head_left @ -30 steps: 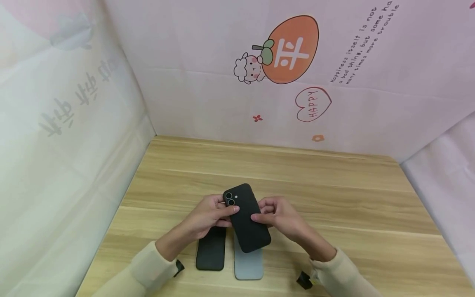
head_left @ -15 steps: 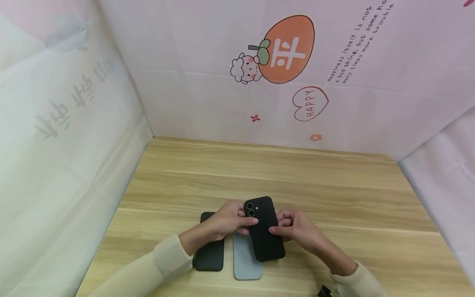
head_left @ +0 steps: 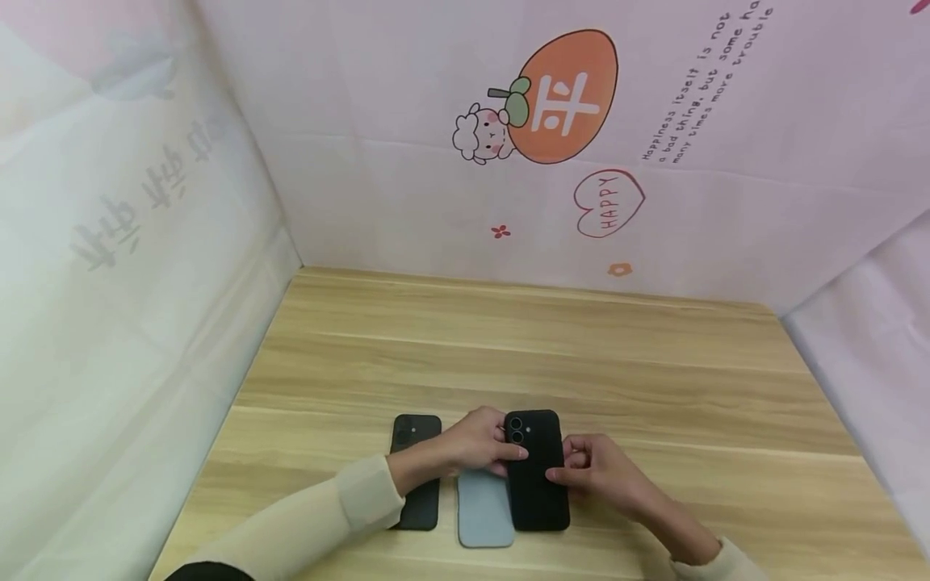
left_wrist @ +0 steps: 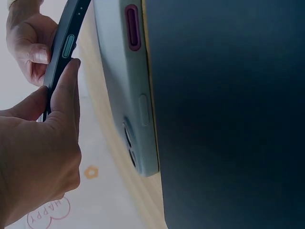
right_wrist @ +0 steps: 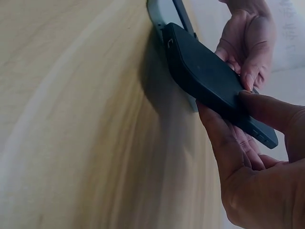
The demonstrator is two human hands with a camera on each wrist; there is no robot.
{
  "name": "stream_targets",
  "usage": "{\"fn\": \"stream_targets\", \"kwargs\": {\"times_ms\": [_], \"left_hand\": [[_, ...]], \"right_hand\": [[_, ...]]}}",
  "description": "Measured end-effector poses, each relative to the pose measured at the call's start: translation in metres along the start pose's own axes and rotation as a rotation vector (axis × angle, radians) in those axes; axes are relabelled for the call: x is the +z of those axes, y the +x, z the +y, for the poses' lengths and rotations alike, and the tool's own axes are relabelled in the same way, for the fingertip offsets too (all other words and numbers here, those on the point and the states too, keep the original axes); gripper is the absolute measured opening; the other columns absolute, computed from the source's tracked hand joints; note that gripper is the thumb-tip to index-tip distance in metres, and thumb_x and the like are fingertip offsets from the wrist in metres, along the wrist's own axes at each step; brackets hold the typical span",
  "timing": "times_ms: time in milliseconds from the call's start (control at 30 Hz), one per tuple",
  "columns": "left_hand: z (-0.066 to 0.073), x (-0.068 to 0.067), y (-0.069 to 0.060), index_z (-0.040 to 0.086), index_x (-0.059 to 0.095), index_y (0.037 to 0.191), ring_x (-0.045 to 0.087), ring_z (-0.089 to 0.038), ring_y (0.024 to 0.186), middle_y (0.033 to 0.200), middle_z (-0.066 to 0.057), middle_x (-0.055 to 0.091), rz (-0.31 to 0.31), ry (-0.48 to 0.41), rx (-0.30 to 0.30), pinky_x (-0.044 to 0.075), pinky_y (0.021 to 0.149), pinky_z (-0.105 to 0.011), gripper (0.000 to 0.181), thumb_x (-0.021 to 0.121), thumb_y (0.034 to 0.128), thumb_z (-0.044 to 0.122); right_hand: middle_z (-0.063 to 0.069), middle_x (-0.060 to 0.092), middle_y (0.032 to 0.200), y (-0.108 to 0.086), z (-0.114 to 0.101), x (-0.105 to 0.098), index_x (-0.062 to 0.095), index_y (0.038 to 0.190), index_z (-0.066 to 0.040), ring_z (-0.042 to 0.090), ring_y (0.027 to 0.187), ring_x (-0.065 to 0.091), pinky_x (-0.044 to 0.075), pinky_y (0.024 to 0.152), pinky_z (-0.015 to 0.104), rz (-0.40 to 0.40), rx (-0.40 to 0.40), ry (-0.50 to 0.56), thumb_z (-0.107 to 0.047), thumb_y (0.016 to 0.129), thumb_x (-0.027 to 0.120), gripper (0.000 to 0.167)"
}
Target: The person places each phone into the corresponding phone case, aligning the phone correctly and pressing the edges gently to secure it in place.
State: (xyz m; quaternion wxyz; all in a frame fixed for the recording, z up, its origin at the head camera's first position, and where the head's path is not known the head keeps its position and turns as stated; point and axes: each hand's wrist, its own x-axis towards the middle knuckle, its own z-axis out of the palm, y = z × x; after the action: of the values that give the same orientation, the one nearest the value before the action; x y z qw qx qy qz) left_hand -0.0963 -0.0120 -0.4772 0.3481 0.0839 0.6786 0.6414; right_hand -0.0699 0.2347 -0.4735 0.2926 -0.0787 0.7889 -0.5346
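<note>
Both hands hold a black phone (head_left: 539, 492), its back up and two camera lenses at the top left corner. My left hand (head_left: 472, 444) pinches its left edge, thumb on the back. At the right edge my right hand (head_left: 606, 476) pinches it between thumb and curled fingers. The right wrist view shows the held black phone (right_wrist: 205, 76) tilted above the table, its port end toward the camera. A light grey-blue phone (head_left: 483, 512) lies flat, partly under the left hand and the held phone. Further left lies another black phone (head_left: 421, 504), crossed by the left forearm.
The wooden table (head_left: 654, 371) carries the phones near its front edge. Printed cloth walls (head_left: 407, 202) stand behind it and at both sides. In the left wrist view the grey-blue phone (left_wrist: 119, 71) lies close, with a large dark phone surface (left_wrist: 228, 119) filling the right.
Both hands have carried the black phone to the right and toward the front of the table, turning it nearly straight. The left-hand phone's camera end has come into view.
</note>
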Motion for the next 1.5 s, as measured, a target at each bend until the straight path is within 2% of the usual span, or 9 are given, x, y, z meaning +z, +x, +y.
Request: {"fn": "stream_targets", "kwargs": {"times_ms": [300,533,733,933,1067,1200,1300,1433,1500], "left_hand": [[0.002,0.006,0.004,-0.003,0.068,0.111,0.078,-0.035,0.093,0.100,-0.021,0.079,-0.003,0.044,-0.025,0.066,0.072,-0.039,0.018,0.072,0.0947,-0.009],[0.003,0.004,0.008,-0.001,0.060,0.115,0.078,-0.034,0.085,0.090,-0.018,0.078,0.022,0.133,0.007,0.066,0.068,-0.037,0.034,0.074,0.0888,-0.017],[0.004,-0.001,0.013,-0.002,0.061,0.125,0.073,-0.018,0.075,0.085,-0.009,0.077,0.054,0.351,0.060,0.062,0.066,-0.028,0.048,0.082,0.0836,-0.013],[0.004,-0.003,0.016,-0.002,0.061,0.134,0.067,-0.007,0.071,0.086,-0.004,0.075,0.084,0.519,0.118,0.054,0.068,-0.021,0.059,0.087,0.0806,-0.008],[0.005,-0.005,0.019,0.001,0.066,0.126,0.062,-0.004,0.066,0.078,0.002,0.069,0.090,0.669,0.174,0.051,0.063,-0.018,0.052,0.091,0.0797,-0.001],[0.006,-0.006,0.024,0.006,0.070,0.114,0.055,-0.005,0.069,0.077,0.005,0.061,0.091,0.812,0.210,0.047,0.062,-0.019,0.043,0.094,0.0786,0.008],[0.005,-0.007,0.028,0.008,0.071,0.116,0.056,-0.005,0.079,0.088,0.005,0.066,0.090,0.870,0.219,0.049,0.070,-0.020,0.045,0.096,0.0783,0.013],[0.003,-0.009,0.031,0.010,0.073,0.120,0.059,-0.006,0.091,0.102,0.004,0.073,0.096,0.965,0.247,0.048,0.089,-0.023,0.050,0.098,0.0773,0.022],[0.003,-0.009,0.032,0.010,0.074,0.120,0.058,-0.007,0.092,0.103,0.004,0.074,0.099,1.009,0.253,0.047,0.091,-0.024,0.051,0.098,0.0768,0.025]], "right_hand": [[0.014,0.077,0.083,-0.002,0.012,0.001,0.066,0.099,0.006,0.013,0.071,0.068,0.063,0.062,0.027,0.018,0.001,-0.006,-0.014,0.094,0.080,0.025],[0.011,0.075,0.079,-0.002,0.012,0.002,0.068,0.098,0.003,0.015,0.066,0.067,0.062,0.059,0.028,0.062,0.008,-0.070,-0.015,0.093,0.082,0.024],[0.003,0.075,0.079,0.000,0.013,0.005,0.073,0.100,0.003,0.014,0.070,0.068,0.055,0.059,0.022,0.158,-0.032,-0.231,-0.015,0.088,0.086,0.026],[-0.001,0.072,0.079,0.004,0.013,0.009,0.075,0.105,0.004,0.011,0.070,0.067,0.056,0.062,0.022,0.272,-0.050,-0.341,-0.011,0.081,0.091,0.033],[-0.001,0.071,0.079,0.006,0.012,0.012,0.074,0.106,0.005,0.011,0.070,0.067,0.057,0.062,0.022,0.308,-0.046,-0.365,-0.009,0.078,0.093,0.036],[-0.001,0.070,0.078,0.006,0.010,0.014,0.075,0.108,0.005,0.011,0.070,0.065,0.056,0.062,0.022,0.335,-0.009,-0.378,-0.009,0.077,0.094,0.038],[-0.001,0.069,0.078,0.006,0.010,0.015,0.074,0.109,0.005,0.011,0.070,0.065,0.055,0.062,0.022,0.351,0.012,-0.384,-0.009,0.076,0.095,0.041],[-0.002,0.069,0.078,0.006,0.011,0.015,0.074,0.110,0.006,0.011,0.070,0.064,0.055,0.063,0.022,0.361,0.019,-0.398,-0.009,0.075,0.095,0.043],[-0.002,0.068,0.078,0.006,0.012,0.015,0.074,0.110,0.006,0.011,0.070,0.064,0.055,0.063,0.022,0.362,0.019,-0.403,-0.009,0.075,0.095,0.043]]}}
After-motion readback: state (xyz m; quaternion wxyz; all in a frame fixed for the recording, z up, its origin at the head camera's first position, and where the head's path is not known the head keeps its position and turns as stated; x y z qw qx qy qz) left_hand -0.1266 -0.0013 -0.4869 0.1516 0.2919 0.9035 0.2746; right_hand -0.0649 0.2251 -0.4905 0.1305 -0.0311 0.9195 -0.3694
